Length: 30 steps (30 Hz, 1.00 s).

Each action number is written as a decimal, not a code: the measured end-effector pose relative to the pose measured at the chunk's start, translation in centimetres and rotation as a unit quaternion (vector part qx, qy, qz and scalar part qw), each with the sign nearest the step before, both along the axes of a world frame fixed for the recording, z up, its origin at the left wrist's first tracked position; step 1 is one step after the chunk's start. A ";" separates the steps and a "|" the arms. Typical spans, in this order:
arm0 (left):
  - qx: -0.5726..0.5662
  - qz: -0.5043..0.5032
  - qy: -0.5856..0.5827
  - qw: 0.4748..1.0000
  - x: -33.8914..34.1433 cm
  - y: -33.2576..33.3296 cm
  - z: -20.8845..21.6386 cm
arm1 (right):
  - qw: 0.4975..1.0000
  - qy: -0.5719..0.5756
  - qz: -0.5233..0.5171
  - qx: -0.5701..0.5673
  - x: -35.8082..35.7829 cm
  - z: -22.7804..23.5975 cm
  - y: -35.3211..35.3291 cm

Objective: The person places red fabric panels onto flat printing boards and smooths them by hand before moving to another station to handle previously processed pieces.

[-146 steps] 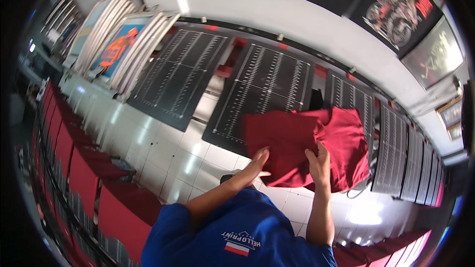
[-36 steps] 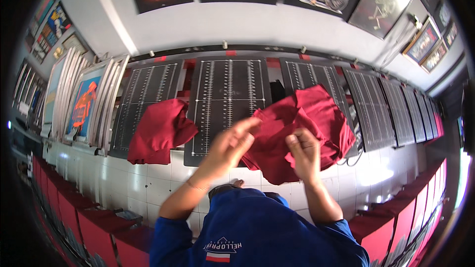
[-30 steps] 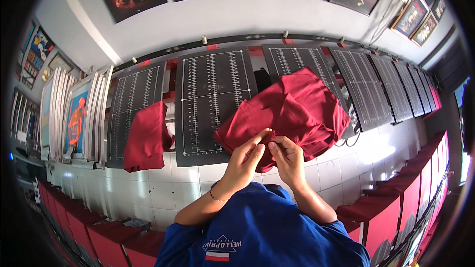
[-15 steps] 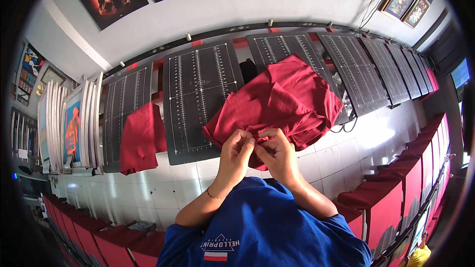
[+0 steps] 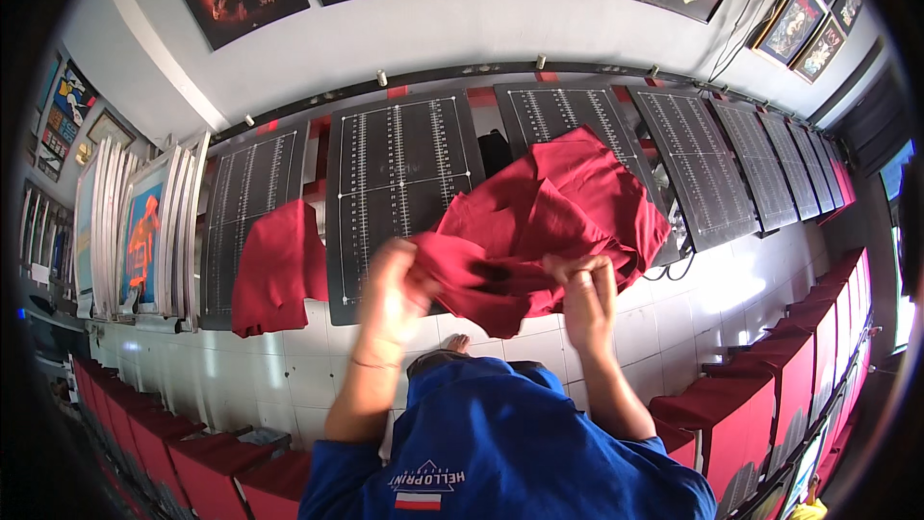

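A dark red cloth garment (image 5: pixel 577 188) lies loosely bunched over two of the black boards, its near edge hanging over the front. My left hand (image 5: pixel 390 299), smeared by motion, grips the left end of that edge. At the other end my right hand (image 5: pixel 587 303) pinches the cloth between curled fingers and thumb. The edge is stretched between my hands, and a dark opening shows in the fabric. Which part of the garment the opening belongs to, I cannot tell.
Black boards with white ruled lines (image 5: pixel 397 183) stand in a row along the wall. A second red cloth piece (image 5: pixel 279 270) drapes over a board on the left, near upright framed screens (image 5: pixel 144 241). Behind me, rows of boards carry red cloth (image 5: pixel 727 395).
My hands have moved apart from close together, the left one going left and the right one slightly right. The garment's near edge has spread, showing an opening.
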<state>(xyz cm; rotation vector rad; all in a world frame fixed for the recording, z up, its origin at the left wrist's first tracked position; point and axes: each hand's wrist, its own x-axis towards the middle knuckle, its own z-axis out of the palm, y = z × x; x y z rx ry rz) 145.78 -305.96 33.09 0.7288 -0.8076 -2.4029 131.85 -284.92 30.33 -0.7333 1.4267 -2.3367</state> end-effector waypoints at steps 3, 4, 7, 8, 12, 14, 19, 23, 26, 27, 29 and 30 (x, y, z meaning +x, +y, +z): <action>-0.064 0.070 0.040 0.995 2.4 -10.7 2.2 | 0.975 -0.018 0.114 0.192 -4.6 -2.1 6.6; -0.221 0.043 0.146 0.963 3.6 -11.3 5.3 | 0.925 0.078 0.147 0.342 -5.6 -1.8 7.5; -0.277 0.191 0.063 0.940 5.8 -19.3 12.5 | 0.568 0.329 0.217 0.723 -12.0 -2.4 10.8; -0.243 0.257 0.071 0.932 5.2 -24.6 14.0 | 0.523 0.370 0.146 0.753 -16.3 -5.0 13.8; -0.285 0.224 0.206 0.909 1.1 -28.1 21.0 | 0.863 0.099 -0.118 0.481 -22.3 6.3 12.2; -0.308 0.181 0.250 0.900 -2.4 -26.4 24.0 | 0.952 0.079 -0.100 0.280 -23.4 13.1 9.8; -0.349 0.135 0.304 0.876 -8.7 -23.3 25.8 | 0.940 0.212 -0.200 0.175 -24.6 24.2 -1.2; -0.371 0.027 0.283 0.884 -11.3 -22.2 22.6 | 0.918 0.235 -0.279 0.152 -28.5 27.6 -5.3; -0.444 0.098 0.123 0.882 -12.9 -20.2 16.8 | 0.897 0.243 -0.319 0.186 -31.7 26.7 -7.6; -0.577 0.119 -0.012 0.808 -12.7 -19.2 14.6 | 0.892 0.242 -0.330 0.194 -33.0 25.9 -7.9; -0.649 0.120 -0.114 0.743 -13.8 -16.8 7.2 | 0.854 0.228 -0.372 0.282 -38.4 22.6 -6.3; -0.688 0.110 -0.115 0.708 -13.5 -16.1 2.0 | 0.804 0.280 -0.365 0.376 -39.4 20.5 -5.7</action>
